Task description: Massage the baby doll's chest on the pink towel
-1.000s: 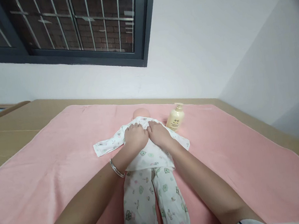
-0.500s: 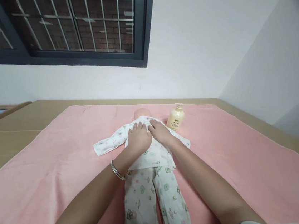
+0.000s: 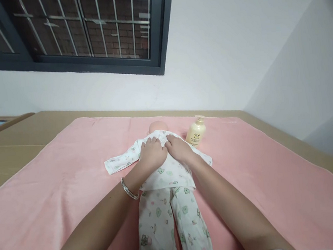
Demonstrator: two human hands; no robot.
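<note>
A doll in a white patterned top [image 3: 174,172] and matching trousers [image 3: 157,230] lies on a pink blanket [image 3: 79,183], its bald head [image 3: 158,126] pointing away from me. Its left-side sleeve is stretched out sideways. My left hand [image 3: 152,154] rests on the upper part of the top, fingers slightly apart and bent. Beside it, my right hand [image 3: 178,147] lies on the same cloth with its fingers extended, partly over the other sleeve. The two hands are very close together at the thumb sides. Neither visibly lifts any cloth.
A pale yellow pump bottle [image 3: 196,131] stands on the blanket, right of the doll's shoulder. The blanket covers a wooden surface [image 3: 28,128] that meets a white wall [image 3: 203,56]. A dark-framed window [image 3: 96,62] with metal bars is above. A wooden edge shows at far left.
My left hand has shifted slightly to the left on the top, and its fingers look a little more bent. My right hand has barely moved. Doll and bottle are in the same places.
</note>
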